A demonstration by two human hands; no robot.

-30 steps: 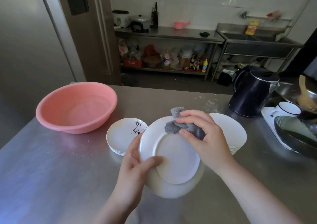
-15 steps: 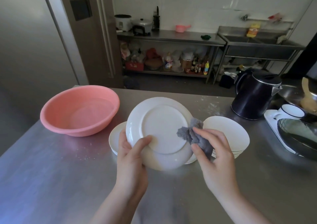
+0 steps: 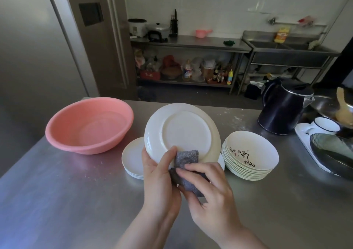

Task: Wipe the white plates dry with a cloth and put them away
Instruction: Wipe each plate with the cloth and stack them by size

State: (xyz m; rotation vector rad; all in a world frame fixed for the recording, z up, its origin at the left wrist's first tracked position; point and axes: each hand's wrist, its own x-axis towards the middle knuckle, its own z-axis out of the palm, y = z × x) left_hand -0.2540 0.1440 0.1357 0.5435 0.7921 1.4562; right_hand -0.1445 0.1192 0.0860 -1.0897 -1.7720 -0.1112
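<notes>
From the head camera, the left hand (image 3: 158, 174) grips a white plate (image 3: 181, 132) by its lower rim, thumb curled over the underside, holding it tilted up above the steel table (image 3: 66, 201) with its bottom facing the camera. A second plate seems to sit nested behind it, its rim showing along the right edge. The right hand (image 3: 208, 189) pinches a grey cloth (image 3: 186, 158), fingers curled over the fabric and pressing its upper fold against the bottom edge of the raised plate, just beside the left thumb. Behind and below the held plate sits a low stack of white plates (image 3: 131, 159) on the table, partly hidden. To the right, near it, stands a taller stack of plates (image 3: 250, 153) whose top plate carries dark brush-like markings. A pink basin (image 3: 89, 124) rests on the table to the left, well apart from the hands. A dark kettle (image 3: 284, 109) stands at the far right of the table, with a white mug (image 3: 326, 127) beyond it on a white tray (image 3: 303, 134).
</notes>
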